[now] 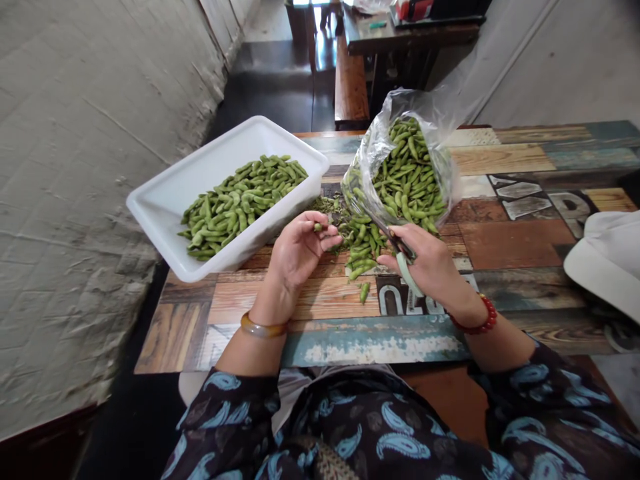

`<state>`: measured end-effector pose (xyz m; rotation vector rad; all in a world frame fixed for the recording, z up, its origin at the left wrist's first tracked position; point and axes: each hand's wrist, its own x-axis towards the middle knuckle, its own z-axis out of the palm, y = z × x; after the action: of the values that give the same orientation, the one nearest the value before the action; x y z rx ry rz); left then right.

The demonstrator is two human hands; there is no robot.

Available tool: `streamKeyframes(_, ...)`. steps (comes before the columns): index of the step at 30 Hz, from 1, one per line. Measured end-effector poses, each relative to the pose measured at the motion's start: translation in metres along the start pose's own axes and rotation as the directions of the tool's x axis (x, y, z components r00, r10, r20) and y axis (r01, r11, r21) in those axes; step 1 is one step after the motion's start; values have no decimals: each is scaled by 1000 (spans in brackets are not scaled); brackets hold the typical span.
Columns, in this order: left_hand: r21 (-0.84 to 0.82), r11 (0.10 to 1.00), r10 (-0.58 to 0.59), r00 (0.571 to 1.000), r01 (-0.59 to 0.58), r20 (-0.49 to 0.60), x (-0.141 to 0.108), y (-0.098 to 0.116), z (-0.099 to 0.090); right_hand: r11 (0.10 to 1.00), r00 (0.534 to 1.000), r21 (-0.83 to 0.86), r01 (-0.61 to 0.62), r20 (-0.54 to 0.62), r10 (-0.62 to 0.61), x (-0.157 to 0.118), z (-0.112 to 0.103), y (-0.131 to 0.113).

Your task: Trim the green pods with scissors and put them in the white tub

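Between the thumb and fingers of my left hand (301, 248) is a green edamame pod (318, 227), mostly hidden by the fingers. My right hand (425, 260) grips a pair of scissors (404, 257) with pale green handles, the blades pointing up and left over the pods. Below the blades lies a small heap of edamame pods (364, 243) on the table, with one loose pod (365, 292) nearer me. A clear plastic bag (363, 157), full of pods, stands open behind my right hand. Left of my left hand, a white plastic tub (145, 200) holds many pods.
Small trimmings (333, 207) lie between the tub and the bag. The patchwork wood table (515, 240) reaches to the right, where a white cap (607, 260) rests at the edge. A rough wall (90, 167) runs along the left; a bench (350, 83) and another table (415, 37) stand beyond.
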<state>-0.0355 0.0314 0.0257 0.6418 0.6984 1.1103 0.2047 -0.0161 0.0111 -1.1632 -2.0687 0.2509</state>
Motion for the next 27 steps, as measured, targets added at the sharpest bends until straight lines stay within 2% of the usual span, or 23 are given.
streamKeyframes(4, 26, 997, -68, 994, 70, -90, 3, 4, -5, 999, 999, -19, -37, 2, 37, 0, -2, 1)
streamKeyframes(7, 268, 963, 36, 990, 2, -136, 4, 0, -7, 999, 999, -20, -33, -2, 33, -1, -1, 0)
streamKeyframes(10, 529, 842, 188, 977, -106, -103, 2, 0, -9, 999, 1000, -22, -30, -2, 30, -2, 0, -1)
streamKeyframes(15, 567, 805, 209, 978, -174, 3, 2, 6, -14, 999, 1000, -37, -21, -3, 21, -2, 0, -1)
streamKeyframes(16, 634, 747, 246, 969, -202, 18, 2, 6, -16, 999, 1000, -43, -15, 1, 15, -2, -1, -1)
streamKeyframes(17, 727, 647, 288, 956, -230, 46, 3, 5, -18, 999, 1000, -47, -9, 6, 9, -2, -1, -1)
streamKeyframes(19, 897, 359, 315, 938, -256, 141, 4, 0, -20, 999, 1000, -50, 5, 6, -4, -2, 0, -2)
streamKeyframes(21, 964, 98, 241, 946, -246, 216, 5, -7, -21, 999, 1000, -45, 9, -2, -10, -2, 0, -3)
streamKeyframes(22, 972, 18, 192, 955, -236, 228, 5, -10, -21, 999, 1000, -43, 9, -2, -9, -2, 0, -3)
streamKeyframes(24, 975, -53, 120, 968, -214, 219, 5, -13, -20, 999, 1000, -38, 4, 7, -4, -2, 1, -2)
streamKeyframes(27, 976, -18, 130, 968, -216, 217, 5, -12, -19, 999, 1000, -35, 4, 18, -3, -3, 2, -1)
